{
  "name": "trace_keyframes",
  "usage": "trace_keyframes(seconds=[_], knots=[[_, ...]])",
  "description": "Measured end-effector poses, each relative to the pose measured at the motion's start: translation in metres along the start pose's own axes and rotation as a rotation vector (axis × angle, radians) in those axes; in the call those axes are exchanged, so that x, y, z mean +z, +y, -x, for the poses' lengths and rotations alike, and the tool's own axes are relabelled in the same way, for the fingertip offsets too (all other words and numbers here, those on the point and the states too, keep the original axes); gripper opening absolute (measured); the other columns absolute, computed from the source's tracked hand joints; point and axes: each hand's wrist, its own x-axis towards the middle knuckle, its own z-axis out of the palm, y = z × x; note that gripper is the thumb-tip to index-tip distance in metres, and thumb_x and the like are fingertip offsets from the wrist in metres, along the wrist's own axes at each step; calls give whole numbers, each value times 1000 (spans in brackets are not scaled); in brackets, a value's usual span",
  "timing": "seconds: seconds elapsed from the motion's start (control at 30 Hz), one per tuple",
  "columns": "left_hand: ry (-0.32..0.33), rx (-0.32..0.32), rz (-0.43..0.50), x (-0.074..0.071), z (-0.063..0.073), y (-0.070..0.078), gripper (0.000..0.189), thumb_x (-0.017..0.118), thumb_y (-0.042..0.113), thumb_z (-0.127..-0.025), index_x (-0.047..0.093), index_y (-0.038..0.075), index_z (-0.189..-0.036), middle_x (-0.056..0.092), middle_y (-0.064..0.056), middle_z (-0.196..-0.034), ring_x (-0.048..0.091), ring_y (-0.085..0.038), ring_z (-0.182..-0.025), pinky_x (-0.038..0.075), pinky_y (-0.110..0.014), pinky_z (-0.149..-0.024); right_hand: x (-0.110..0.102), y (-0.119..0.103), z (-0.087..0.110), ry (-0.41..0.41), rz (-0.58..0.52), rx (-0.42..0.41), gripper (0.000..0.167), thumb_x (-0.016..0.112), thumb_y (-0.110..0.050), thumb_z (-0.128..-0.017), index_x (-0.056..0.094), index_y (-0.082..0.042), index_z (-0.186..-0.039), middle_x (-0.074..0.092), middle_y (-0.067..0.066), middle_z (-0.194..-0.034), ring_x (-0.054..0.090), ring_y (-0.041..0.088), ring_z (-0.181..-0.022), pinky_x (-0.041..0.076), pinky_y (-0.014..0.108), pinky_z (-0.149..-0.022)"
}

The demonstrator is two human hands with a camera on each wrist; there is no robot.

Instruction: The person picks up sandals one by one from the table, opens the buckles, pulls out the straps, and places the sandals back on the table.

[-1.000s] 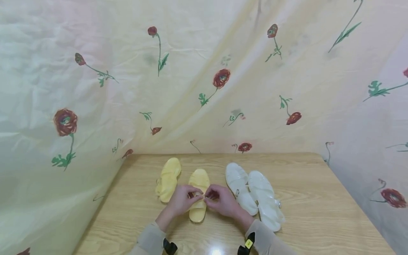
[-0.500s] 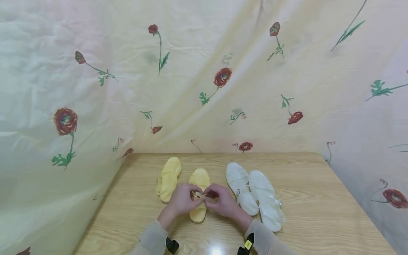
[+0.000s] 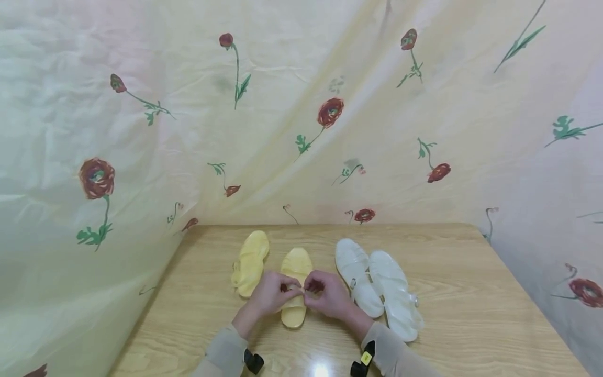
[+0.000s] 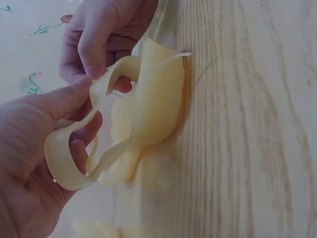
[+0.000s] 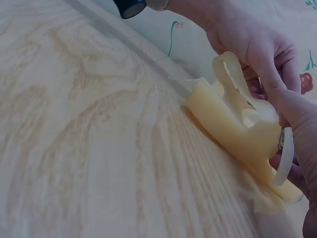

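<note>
A yellow sandal (image 3: 295,317) stands sole-down on the table between both hands, its toe pointing away. Its ankle strap (image 4: 64,163) is raised in a loop above the heel. My left hand (image 3: 273,293) pinches the strap between thumb and index finger. Fingertip to fingertip with it, my right hand (image 3: 330,296) pinches the strap on the other side. A small metal buckle (image 5: 282,139) shows by the right fingers, with a loose strap end (image 5: 284,163) hanging below. The pinched spot itself is mostly hidden behind the fingers.
The other yellow sandal (image 3: 252,262) lies to the left. On the right, two clear white sandals (image 3: 350,262) lie side by side, close to my right forearm. The wooden table (image 3: 452,293) ends at a flower-patterned cloth (image 3: 282,131) behind.
Both hands stay at the strap, with only small shifts of the fingertips. The sandals keep their places on the table; the head view has tilted very slightly.
</note>
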Motion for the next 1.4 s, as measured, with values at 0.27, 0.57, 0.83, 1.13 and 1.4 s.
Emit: trace_keyframes(seconds=[0.27,0.57,0.83,1.13,1.4], knots=[[47,-1,48,1,3,-3,12,82,21,-94,85,9,-96,69,4,-69,45,6,-61,42,-15,-55,1,1,3,10,-27,-60,26,78,4,-79,69,-17,-90,72,-3,-83,68,3,-76,63,26,-67],[44,22,60,1,-2,0,12,83,18,-94,84,8,-100,76,-1,-79,49,6,-62,48,-16,-57,-13,2,1,-30,-15,-84,25,80,5,-81,70,-15,-92,73,-2,-85,68,3,-77,63,26,-68],[-7,47,11,-2,-6,1,12,86,21,-91,86,12,-99,78,1,-79,49,8,-60,46,-14,-55,-12,2,3,-76,-82,0,17,84,-2,-88,77,-15,-96,80,1,-93,74,5,-84,65,28,-76],[-13,44,70,-3,-2,1,8,82,18,-94,85,11,-96,76,1,-74,47,7,-57,44,-15,-54,-11,1,2,-83,-95,-6,21,81,0,-86,73,-17,-94,78,5,-90,73,7,-81,66,31,-73],[55,12,87,-3,1,-4,5,84,15,-92,85,10,-93,80,-2,-81,50,5,-61,46,-16,-56,-13,2,2,-91,-72,-30,21,79,2,-83,71,-14,-93,76,3,-89,72,6,-81,65,29,-72]])
